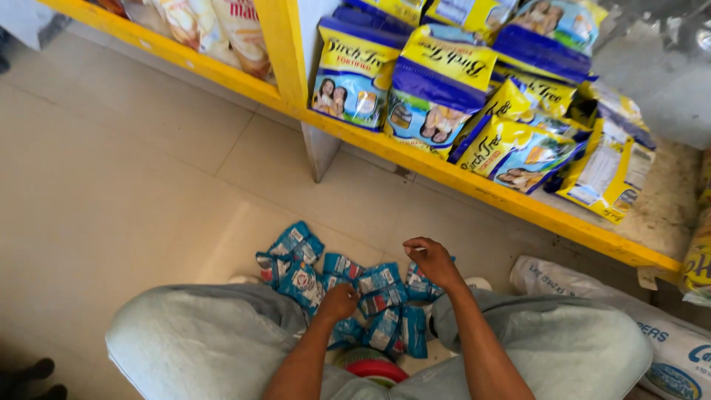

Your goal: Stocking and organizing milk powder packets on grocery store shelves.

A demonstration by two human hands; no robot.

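Where sachets (348,296) lie: beige tiled floor (111,192).

floor (126,178): pale beige tiles | yellow shelf (474,185): low, stocked with bags | daylight

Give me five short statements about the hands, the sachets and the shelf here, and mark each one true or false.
1. Both hands, the left hand and the right hand, are down at the pile of small blue sachets. True.
2. The sachets lie on the yellow shelf. False: they lie on the tiled floor, between the person's knees.
3. Yellow and blue pouches stand on the shelf. True.
4. The shelf frame is painted red. False: it is yellow.
5. A white sack lies on the floor by the person's right knee. True.
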